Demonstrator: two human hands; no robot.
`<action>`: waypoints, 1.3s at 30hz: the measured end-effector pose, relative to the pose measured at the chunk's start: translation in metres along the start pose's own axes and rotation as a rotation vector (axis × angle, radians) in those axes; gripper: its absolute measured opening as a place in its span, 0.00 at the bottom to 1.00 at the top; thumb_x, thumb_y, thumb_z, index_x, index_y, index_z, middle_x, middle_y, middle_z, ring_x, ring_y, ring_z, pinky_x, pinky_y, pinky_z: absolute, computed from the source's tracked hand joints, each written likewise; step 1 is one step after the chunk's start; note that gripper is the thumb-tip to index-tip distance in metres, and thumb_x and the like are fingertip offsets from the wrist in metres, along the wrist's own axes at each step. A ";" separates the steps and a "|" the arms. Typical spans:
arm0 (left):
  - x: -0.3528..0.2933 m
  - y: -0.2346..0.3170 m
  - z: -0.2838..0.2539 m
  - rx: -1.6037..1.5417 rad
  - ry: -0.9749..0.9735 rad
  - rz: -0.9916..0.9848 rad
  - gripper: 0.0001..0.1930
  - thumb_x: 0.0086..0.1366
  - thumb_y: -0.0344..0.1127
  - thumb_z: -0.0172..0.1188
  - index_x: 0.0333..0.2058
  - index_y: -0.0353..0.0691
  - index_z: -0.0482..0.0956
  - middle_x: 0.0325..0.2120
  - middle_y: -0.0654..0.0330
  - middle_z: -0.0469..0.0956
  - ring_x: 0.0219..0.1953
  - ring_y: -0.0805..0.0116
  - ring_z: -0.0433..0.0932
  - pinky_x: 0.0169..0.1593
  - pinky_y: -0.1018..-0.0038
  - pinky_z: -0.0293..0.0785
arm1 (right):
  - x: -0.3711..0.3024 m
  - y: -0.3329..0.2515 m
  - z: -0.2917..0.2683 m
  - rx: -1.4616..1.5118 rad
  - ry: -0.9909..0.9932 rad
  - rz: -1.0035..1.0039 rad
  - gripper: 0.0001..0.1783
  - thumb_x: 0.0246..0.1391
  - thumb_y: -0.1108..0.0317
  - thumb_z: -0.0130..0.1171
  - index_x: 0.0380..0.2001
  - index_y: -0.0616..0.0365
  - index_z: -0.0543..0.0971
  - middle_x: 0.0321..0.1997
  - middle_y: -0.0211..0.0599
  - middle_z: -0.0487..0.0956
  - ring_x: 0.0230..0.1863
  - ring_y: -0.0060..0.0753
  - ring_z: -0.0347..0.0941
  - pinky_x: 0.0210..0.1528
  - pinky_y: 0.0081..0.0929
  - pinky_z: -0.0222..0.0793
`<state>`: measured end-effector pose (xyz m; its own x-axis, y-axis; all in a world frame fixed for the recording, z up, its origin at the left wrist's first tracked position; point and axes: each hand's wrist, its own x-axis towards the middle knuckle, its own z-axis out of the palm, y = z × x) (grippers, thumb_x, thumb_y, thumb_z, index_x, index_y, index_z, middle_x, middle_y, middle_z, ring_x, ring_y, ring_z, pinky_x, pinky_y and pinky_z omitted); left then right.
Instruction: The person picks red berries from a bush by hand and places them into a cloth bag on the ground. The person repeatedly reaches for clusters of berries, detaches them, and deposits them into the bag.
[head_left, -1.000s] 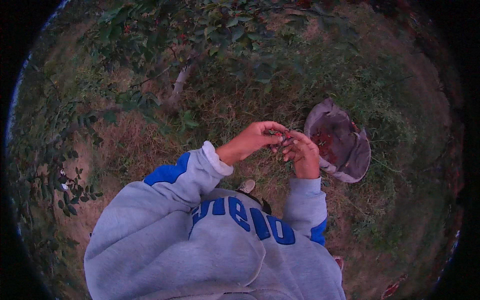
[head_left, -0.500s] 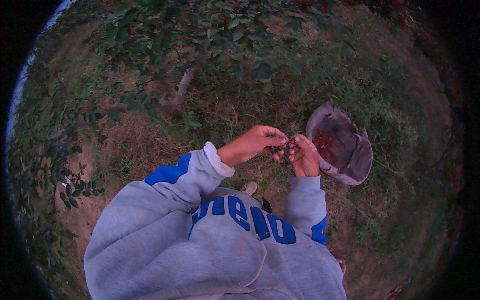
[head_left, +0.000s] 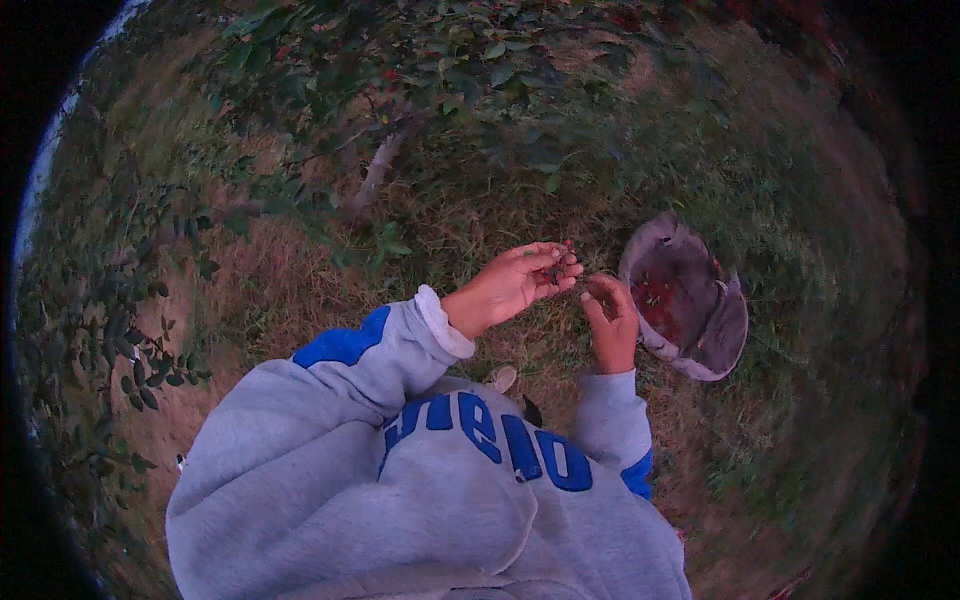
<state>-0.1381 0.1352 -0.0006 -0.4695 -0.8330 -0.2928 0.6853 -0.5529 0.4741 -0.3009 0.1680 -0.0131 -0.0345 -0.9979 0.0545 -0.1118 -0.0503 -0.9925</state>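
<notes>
My left hand pinches a small sprig of dark red berries between thumb and fingertips, palm partly upward. Just to its right is my right hand, fingers curled loosely and thumb apart from the forefinger; I can make out nothing between them. A short gap separates the two hands. Close by on the right, a greyish-purple cloth bag gapes, with small red pieces lying inside. The exact kind of berry is too small to tell.
Leafy branches with a few red spots spread across the top. A pale trunk rises behind my left hand, and more leaves hang at the left. Grass and weeds cover the ground. A shoe tip shows below my hands.
My hands have drawn apart; the right moved slightly right and down, and its fingers opened from the red berries. The left still holds the sprig, turned more upward.
</notes>
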 end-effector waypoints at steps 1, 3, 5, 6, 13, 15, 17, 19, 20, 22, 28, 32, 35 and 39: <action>0.001 0.000 -0.002 -0.008 0.003 0.014 0.11 0.57 0.32 0.46 0.38 0.35 0.66 0.36 0.56 0.70 0.39 0.65 0.70 0.43 0.72 0.68 | -0.002 -0.004 0.005 -0.065 0.043 -0.057 0.13 0.40 0.76 0.53 0.34 0.60 0.70 0.35 0.32 0.68 0.35 0.24 0.67 0.36 0.18 0.64; 0.002 -0.002 -0.004 -0.006 0.000 0.037 0.11 0.57 0.32 0.46 0.39 0.36 0.66 0.38 0.56 0.69 0.41 0.66 0.69 0.43 0.72 0.67 | -0.002 -0.012 0.014 -0.067 0.014 -0.078 0.13 0.39 0.74 0.55 0.34 0.60 0.70 0.36 0.33 0.67 0.34 0.23 0.67 0.34 0.19 0.64; 0.005 -0.006 -0.005 -0.008 0.017 0.030 0.11 0.57 0.32 0.46 0.39 0.36 0.66 0.38 0.57 0.69 0.42 0.67 0.68 0.44 0.73 0.66 | -0.002 -0.019 0.025 -0.046 -0.054 -0.070 0.14 0.39 0.74 0.55 0.34 0.60 0.70 0.36 0.33 0.68 0.33 0.23 0.67 0.33 0.18 0.63; 0.006 -0.009 -0.005 0.025 -0.012 0.052 0.11 0.57 0.32 0.46 0.39 0.37 0.66 0.39 0.57 0.69 0.42 0.68 0.68 0.44 0.73 0.66 | 0.003 -0.021 0.030 -0.233 0.021 -0.211 0.14 0.39 0.74 0.55 0.34 0.61 0.70 0.33 0.32 0.69 0.30 0.21 0.67 0.28 0.16 0.62; 0.005 -0.004 -0.008 -0.001 -0.054 0.022 0.12 0.57 0.30 0.46 0.40 0.36 0.66 0.40 0.58 0.68 0.43 0.68 0.67 0.45 0.72 0.66 | 0.010 -0.021 0.028 0.395 0.104 0.168 0.06 0.46 0.75 0.49 0.30 0.64 0.71 0.28 0.32 0.73 0.22 0.17 0.66 0.19 0.14 0.64; 0.005 -0.002 -0.008 0.020 -0.041 0.025 0.12 0.57 0.29 0.45 0.40 0.35 0.65 0.40 0.57 0.68 0.43 0.67 0.67 0.46 0.72 0.66 | 0.011 -0.020 0.027 0.417 0.089 0.164 0.07 0.46 0.75 0.48 0.31 0.65 0.70 0.28 0.34 0.73 0.21 0.19 0.67 0.20 0.16 0.66; 0.004 0.000 -0.007 0.035 -0.033 0.032 0.12 0.57 0.29 0.45 0.41 0.34 0.65 0.40 0.57 0.68 0.42 0.67 0.68 0.46 0.72 0.66 | 0.012 -0.020 0.028 0.465 0.074 0.180 0.08 0.46 0.75 0.48 0.32 0.65 0.70 0.28 0.34 0.72 0.22 0.20 0.67 0.21 0.17 0.67; 0.003 0.001 -0.006 0.116 0.019 0.037 0.12 0.57 0.28 0.45 0.41 0.34 0.65 0.40 0.57 0.68 0.42 0.67 0.68 0.46 0.73 0.67 | 0.012 -0.019 0.029 0.508 0.066 0.197 0.08 0.47 0.75 0.47 0.33 0.65 0.70 0.29 0.35 0.72 0.23 0.20 0.67 0.22 0.17 0.67; 0.003 0.003 -0.005 0.126 0.052 0.029 0.12 0.57 0.28 0.45 0.41 0.34 0.65 0.40 0.57 0.68 0.41 0.67 0.69 0.45 0.73 0.68 | 0.013 -0.019 0.030 0.561 0.022 0.187 0.08 0.47 0.75 0.46 0.33 0.65 0.70 0.30 0.35 0.72 0.24 0.20 0.67 0.22 0.17 0.67; 0.003 0.004 -0.003 0.178 0.039 0.061 0.12 0.57 0.28 0.45 0.41 0.33 0.65 0.39 0.56 0.68 0.41 0.67 0.69 0.45 0.74 0.68 | 0.014 -0.018 0.031 0.523 0.037 0.190 0.09 0.48 0.74 0.46 0.34 0.64 0.69 0.31 0.35 0.72 0.25 0.20 0.67 0.23 0.18 0.67; 0.003 0.010 -0.002 0.186 0.067 0.079 0.13 0.56 0.28 0.46 0.41 0.32 0.65 0.39 0.55 0.69 0.41 0.65 0.69 0.45 0.73 0.68 | 0.015 -0.014 0.033 0.359 0.197 0.078 0.08 0.48 0.74 0.45 0.33 0.63 0.69 0.27 0.33 0.70 0.24 0.21 0.67 0.25 0.17 0.66; 0.001 0.017 -0.006 0.112 0.083 0.091 0.13 0.56 0.28 0.46 0.41 0.31 0.65 0.38 0.53 0.69 0.42 0.63 0.69 0.45 0.72 0.68 | 0.018 -0.015 0.026 0.410 0.213 0.133 0.07 0.47 0.74 0.47 0.33 0.62 0.69 0.27 0.30 0.69 0.25 0.19 0.66 0.26 0.17 0.65; 0.002 0.018 -0.007 0.100 0.049 0.082 0.13 0.56 0.29 0.47 0.41 0.32 0.65 0.38 0.55 0.69 0.42 0.63 0.69 0.45 0.73 0.67 | 0.021 -0.017 0.026 0.145 0.040 -0.105 0.08 0.46 0.74 0.48 0.33 0.63 0.69 0.26 0.29 0.69 0.24 0.18 0.65 0.27 0.17 0.64; 0.003 0.013 -0.004 0.157 0.076 0.082 0.13 0.56 0.30 0.47 0.41 0.34 0.66 0.38 0.56 0.69 0.42 0.65 0.69 0.45 0.74 0.68 | 0.023 -0.021 0.027 0.044 0.061 -0.015 0.08 0.45 0.74 0.49 0.32 0.64 0.69 0.25 0.30 0.70 0.25 0.18 0.66 0.28 0.17 0.65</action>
<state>-0.1288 0.1256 0.0015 -0.3679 -0.8777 -0.3071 0.6213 -0.4777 0.6211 -0.2722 0.1455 0.0060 -0.0936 -0.9928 0.0748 -0.0687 -0.0685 -0.9953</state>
